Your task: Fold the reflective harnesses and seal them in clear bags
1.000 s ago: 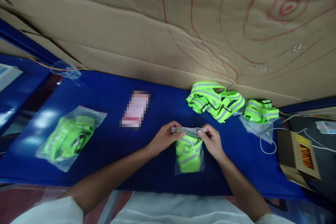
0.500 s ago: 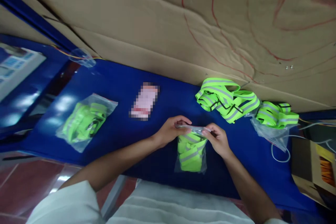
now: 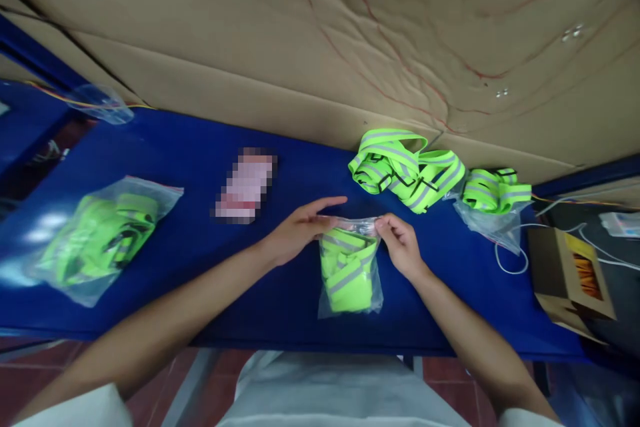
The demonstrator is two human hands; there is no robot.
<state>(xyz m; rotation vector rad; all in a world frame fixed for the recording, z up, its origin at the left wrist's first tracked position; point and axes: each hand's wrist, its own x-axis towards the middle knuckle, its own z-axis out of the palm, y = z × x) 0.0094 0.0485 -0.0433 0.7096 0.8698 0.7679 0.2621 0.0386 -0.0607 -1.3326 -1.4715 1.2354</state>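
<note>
Left hand: the bare left hand (image 3: 295,233) had its thumb at the upper left corner of the held zip bag (image 3: 376,300), with 1 finger stretched out above the bag's top edge; whether it pinched the plastic could not be told.
Right hand: the bare right hand (image 3: 404,250) grasped the bag's upper right corner between thumb and fingertips.
Held zip bag: it was clear, hung between the 2 hands over the near part of the blue table (image 3: 300,307), and contained folded neon-green reflective straps (image 3: 350,273) with grey stripes; whether its base touched the table could not be told.
Left side of table: a 2nd filled zip bag (image 3: 90,290) lay flat, with green reflective straps inside.
Beyond the left hand: a pink-and-white rectangular item (image 3: 245,187), blurred into squares, lay on the table.
Far edge: a loose strap pile (image 3: 420,197) with black buckles lay near the cardboard panel (image 3: 225,33), which bore red lines.
Right of the pile: a smaller strap bundle (image 3: 483,193) lay with a clear plastic bag (image 3: 500,230), near a white cable (image 3: 510,273).
Right end: an open cardboard box (image 3: 547,267) showed orange contents (image 3: 587,275).
Far left corner: a clear plastic cup-like item (image 3: 117,112) lay beside thin coloured wires (image 3: 50,92).
</note>
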